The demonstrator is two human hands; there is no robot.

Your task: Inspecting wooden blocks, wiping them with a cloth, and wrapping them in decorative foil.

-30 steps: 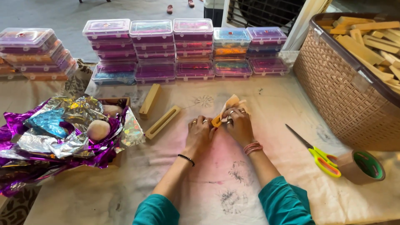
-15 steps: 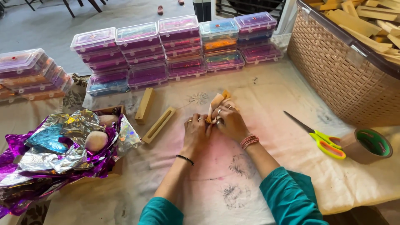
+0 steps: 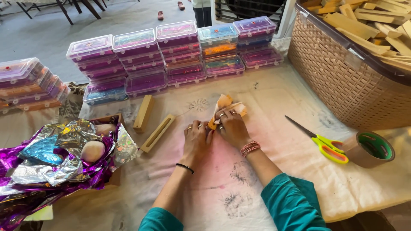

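Head view: both hands work mid-surface on a small orange-wrapped piece [image 3: 224,109]. Left hand [image 3: 198,139] lies flat with fingers curled, pressing the wrap's near end. Right hand [image 3: 231,127] is closed over the wrap, holding it down; the far end sticks out past the fingers.

Room: the cloth-covered surface [image 3: 265,98] is open just ahead of the hands and on the near side around the forearms. Left of the hands, two wooden blocks [image 3: 150,124] lie close. To the right, scissors [image 3: 322,142] and a tape roll [image 3: 368,149] sit near the surface's right edge.

Containers: wicker basket [image 3: 342,81] far right, full of wooden pieces [image 3: 372,25]. Stacked clear plastic boxes [image 3: 180,53] line the far edge, mostly with purple contents. Box at left [image 3: 112,120] is hung with crumpled foil [image 3: 51,162] and holds round pale lumps [image 3: 92,150].
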